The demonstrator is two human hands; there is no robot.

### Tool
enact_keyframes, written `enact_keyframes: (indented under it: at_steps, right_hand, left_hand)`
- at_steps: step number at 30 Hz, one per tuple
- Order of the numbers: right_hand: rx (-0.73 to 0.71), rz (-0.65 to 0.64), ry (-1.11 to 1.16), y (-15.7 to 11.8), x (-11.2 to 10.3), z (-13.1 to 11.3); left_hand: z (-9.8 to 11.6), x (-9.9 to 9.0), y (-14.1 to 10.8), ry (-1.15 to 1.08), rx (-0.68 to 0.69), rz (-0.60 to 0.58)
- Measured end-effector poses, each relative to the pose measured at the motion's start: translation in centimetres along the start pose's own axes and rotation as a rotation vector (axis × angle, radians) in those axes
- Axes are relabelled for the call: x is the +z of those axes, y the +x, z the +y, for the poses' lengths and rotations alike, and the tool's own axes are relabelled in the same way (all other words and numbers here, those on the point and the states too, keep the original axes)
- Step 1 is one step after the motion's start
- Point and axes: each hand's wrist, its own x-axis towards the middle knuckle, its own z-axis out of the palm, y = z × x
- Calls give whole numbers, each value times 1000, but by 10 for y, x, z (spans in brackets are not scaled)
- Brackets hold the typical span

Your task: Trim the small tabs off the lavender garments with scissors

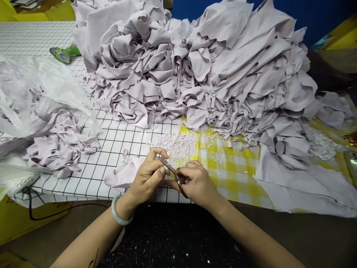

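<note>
Over the near edge of the table, my right hand point(199, 184) grips a small pair of scissors point(178, 175), its blades pointing up and left. My left hand point(149, 175), wearing a pale green bangle, is closed with thumb and fingers pinched right beside the blades. A piece of pale lilac fabric point(122, 175) runs out from behind the left hand onto the table; the pinched bit is mostly hidden by the fingers. Just beyond both hands lies a scatter of tiny pale fabric snippets point(182, 145).
A large heap of lilac fabric pieces point(156, 70) covers the back of the table. At left are a clear plastic bag point(52, 82) with more pieces, a green handheld tool point(64, 54) and a power strip point(27, 183) with a black cable. Yellow checked cloth point(231, 175) lies at right.
</note>
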Motion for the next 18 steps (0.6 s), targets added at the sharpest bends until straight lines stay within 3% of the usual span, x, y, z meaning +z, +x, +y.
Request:
enact_keyframes:
  at_steps: [3,5,7,9,12,15,18]
  right_hand:
    - [103,19,16,-5,-1,13]
    - [174,39,13,-9,-5,23]
    - [209,66,4,-14,-10,31]
    - [208,70,20,-20,-13,36]
    - [169,67,78,-24,-12,38]
    - [101,78,109,-22,-2,31]
    - [55,46,169,-13,12,14]
  left_hand:
    - [-2,6,7,48,15,-49]
    - [6,5,7,147,23,-172]
    - [20,-4,0,290,31,-312]
    - [32,-22,-10,403,8,-381]
    - [31,-61,-25,544,-77,-223]
    - [9,-99,-32,807,-114,-43]
    - [-8,-115,-31,895,-124,-171]
